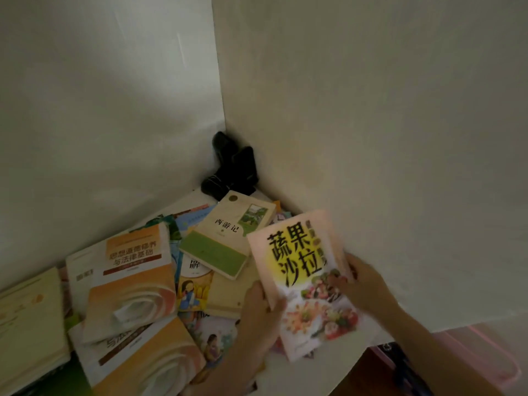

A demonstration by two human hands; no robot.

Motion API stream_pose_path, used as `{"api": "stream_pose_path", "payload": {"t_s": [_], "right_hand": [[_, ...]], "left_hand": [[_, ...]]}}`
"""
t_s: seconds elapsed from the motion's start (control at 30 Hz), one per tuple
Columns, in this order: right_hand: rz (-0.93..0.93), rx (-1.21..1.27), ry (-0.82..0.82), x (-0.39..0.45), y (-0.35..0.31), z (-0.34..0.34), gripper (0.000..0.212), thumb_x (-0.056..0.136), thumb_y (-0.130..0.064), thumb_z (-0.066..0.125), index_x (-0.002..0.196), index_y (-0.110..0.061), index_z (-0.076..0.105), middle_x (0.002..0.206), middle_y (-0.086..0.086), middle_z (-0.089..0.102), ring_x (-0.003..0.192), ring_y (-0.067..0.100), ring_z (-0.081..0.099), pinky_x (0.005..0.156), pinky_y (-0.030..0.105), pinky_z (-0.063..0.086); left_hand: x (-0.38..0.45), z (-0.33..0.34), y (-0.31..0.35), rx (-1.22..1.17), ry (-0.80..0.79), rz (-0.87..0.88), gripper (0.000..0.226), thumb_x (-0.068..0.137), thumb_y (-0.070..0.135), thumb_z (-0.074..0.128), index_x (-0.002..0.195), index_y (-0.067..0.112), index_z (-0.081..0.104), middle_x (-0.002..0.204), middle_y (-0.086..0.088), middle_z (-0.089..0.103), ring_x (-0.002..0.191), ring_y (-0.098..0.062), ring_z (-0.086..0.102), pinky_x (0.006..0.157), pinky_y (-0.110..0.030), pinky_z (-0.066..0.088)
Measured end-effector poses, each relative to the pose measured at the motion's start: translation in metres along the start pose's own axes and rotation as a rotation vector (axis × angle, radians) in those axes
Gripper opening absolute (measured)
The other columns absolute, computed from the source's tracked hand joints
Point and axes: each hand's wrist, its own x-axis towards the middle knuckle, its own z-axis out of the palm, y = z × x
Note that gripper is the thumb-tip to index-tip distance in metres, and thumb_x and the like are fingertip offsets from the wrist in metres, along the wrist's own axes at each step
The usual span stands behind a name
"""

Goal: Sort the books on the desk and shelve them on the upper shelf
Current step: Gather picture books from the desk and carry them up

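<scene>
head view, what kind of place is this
Probably a study corner at home: a white desk set into a wall corner, books scattered across it, and both hands holding a salad cookbook above the pile.

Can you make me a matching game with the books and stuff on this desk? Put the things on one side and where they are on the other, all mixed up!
Things:
1. salad cookbook
2. cream and green book
3. black object
4. orange swirl textbook

Places:
A. in the back corner where the walls meet
B. held up in both hands
C. lying on the left part of the pile
D. lying in the middle of the pile, just in front of the black object

Pairs: 1-B, 2-D, 3-A, 4-C
</scene>
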Motion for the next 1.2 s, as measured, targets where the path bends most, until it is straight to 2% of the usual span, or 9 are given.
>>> {"api": "stream_pose_path", "payload": {"t_s": [0.27,0.37,0.53,0.63,0.73,0.83,1.0,1.1,1.2], "right_hand": [[0.076,-0.152,-0.129,0.069,0.049,0.037,0.055,0.084,-0.047,0.068,0.127,-0.020,0.046,0.107,-0.003,0.059,0.095,0.015,0.059,0.079,0.029,0.050],[0.084,-0.062,-0.095,0.062,0.047,0.038,0.040,0.087,-0.036,0.068,0.120,-0.020,0.052,0.095,-0.009,0.062,0.083,0.011,0.060,0.068,0.023,0.046],[0.138,0.094,-0.075,0.056,0.056,0.033,0.041,0.077,-0.051,0.072,0.108,-0.027,0.059,0.092,-0.008,0.070,0.082,0.015,0.067,0.078,0.046,0.058],[0.109,0.307,-0.069,0.044,0.036,0.035,0.068,0.066,-0.062,0.076,0.118,-0.023,0.056,0.105,-0.004,0.071,0.089,0.016,0.070,0.077,0.043,0.060],[0.139,0.628,-0.050,0.041,0.003,0.047,0.072,0.073,-0.042,0.081,0.128,-0.015,0.042,0.108,0.003,0.066,0.086,0.015,0.070,0.067,0.030,0.060],[0.247,0.967,-0.202,0.050,-0.024,0.065,0.072,0.067,-0.041,0.085,0.125,-0.013,0.053,0.111,0.012,0.071,0.094,0.031,0.071,0.083,0.047,0.058],[0.193,0.788,-0.187,0.047,-0.046,0.107,0.044,0.082,-0.042,0.072,0.112,-0.011,0.067,0.102,0.007,0.074,0.096,0.029,0.069,0.086,0.051,0.056],[0.262,0.781,-0.140,0.046,-0.043,0.126,0.034,0.092,-0.031,0.064,0.119,-0.011,0.060,0.105,0.007,0.070,0.096,0.024,0.066,0.074,0.033,0.056],[0.241,0.718,-0.105,0.044,-0.035,0.130,0.017,0.095,-0.022,0.060,0.109,-0.013,0.061,0.091,0.000,0.068,0.083,0.015,0.063,0.072,0.032,0.051]], "left_hand": [[0.047,0.073,-0.028,0.122,0.217,-0.130,0.027,0.090,0.020,0.062,0.112,0.013,0.048,0.114,0.001,0.037,0.100,-0.020,0.052,0.090,-0.030,0.048],[0.046,0.078,-0.023,-0.046,0.266,-0.158,0.024,0.085,0.021,0.066,0.104,0.022,0.051,0.108,-0.004,0.052,0.088,-0.019,0.059,0.079,-0.037,0.056],[0.039,0.080,0.001,-0.192,0.228,-0.088,0.013,0.096,0.020,0.052,0.104,0.018,0.043,0.083,-0.002,0.051,0.066,-0.016,0.051,0.058,-0.027,0.043],[0.034,0.050,0.009,-0.239,0.234,-0.007,0.012,0.097,0.029,0.052,0.106,0.024,0.046,0.090,-0.007,0.058,0.069,-0.017,0.057,0.058,-0.028,0.049],[0.032,-0.009,0.027,-0.290,0.137,0.162,0.035,0.093,0.031,0.058,0.123,0.024,0.042,0.080,-0.009,0.063,0.060,-0.015,0.056,0.053,-0.027,0.049],[0.046,-0.068,0.051,-0.344,0.076,0.144,0.050,0.089,0.024,0.066,0.128,0.032,0.036,0.092,-0.009,0.072,0.080,-0.031,0.068,0.074,-0.049,0.057],[0.101,-0.112,0.040,0.103,0.072,0.071,0.005,0.091,0.024,0.063,0.096,0.023,0.063,0.091,-0.011,0.064,0.082,-0.036,0.063,0.070,-0.035,0.053],[0.121,-0.115,0.012,0.328,0.109,0.040,0.020,0.093,0.021,0.062,0.112,0.018,0.062,0.103,-0.002,0.062,0.083,-0.013,0.056,0.065,-0.008,0.045],[0.144,-0.136,-0.003,0.552,0.311,0.032,0.059,0.088,0.036,0.066,0.137,0.014,0.044,0.125,-0.009,0.057,0.109,-0.022,0.057,0.093,-0.036,0.050]]}}
